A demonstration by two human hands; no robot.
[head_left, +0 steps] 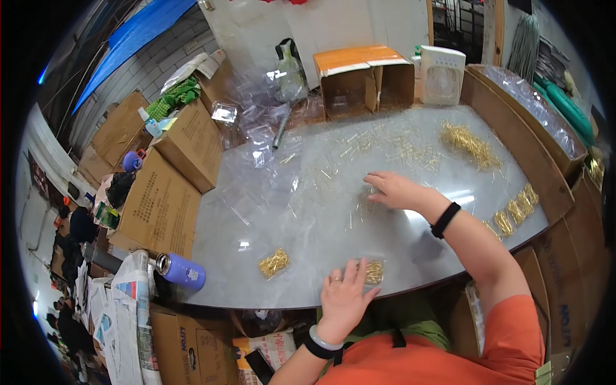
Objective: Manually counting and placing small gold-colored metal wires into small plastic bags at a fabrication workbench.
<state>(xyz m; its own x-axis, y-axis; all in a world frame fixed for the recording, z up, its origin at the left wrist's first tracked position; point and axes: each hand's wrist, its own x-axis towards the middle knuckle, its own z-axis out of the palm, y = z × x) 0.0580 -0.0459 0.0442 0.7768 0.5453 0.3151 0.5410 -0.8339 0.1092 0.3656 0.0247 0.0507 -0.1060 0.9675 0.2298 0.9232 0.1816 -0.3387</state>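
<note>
My left hand (pixel 343 300) rests at the table's near edge, fingers spread, its fingertips against a clear packet of thin gold wire-like pieces (pixel 373 272). Farther in, my right hand (pixel 396 191) reaches left over the table with its fingers apart. Just below its fingertips lie a few loose thin pieces (pixel 362 208); I see nothing held in it. Another small packet of gold pieces (pixel 274 264) lies to the left. A loose gold heap (pixel 471 146) sits at the far right, and several gold bundles (pixel 515 212) line the right edge.
Clear plastic bags (pixel 260 144) and a dark rod (pixel 281 131) lie at the back left of the grey table (pixel 256 218). An open cardboard box (pixel 346 93) and a white fan (pixel 443 76) stand behind. Cartons (pixel 163 205) and a purple bottle (pixel 186 272) border the left.
</note>
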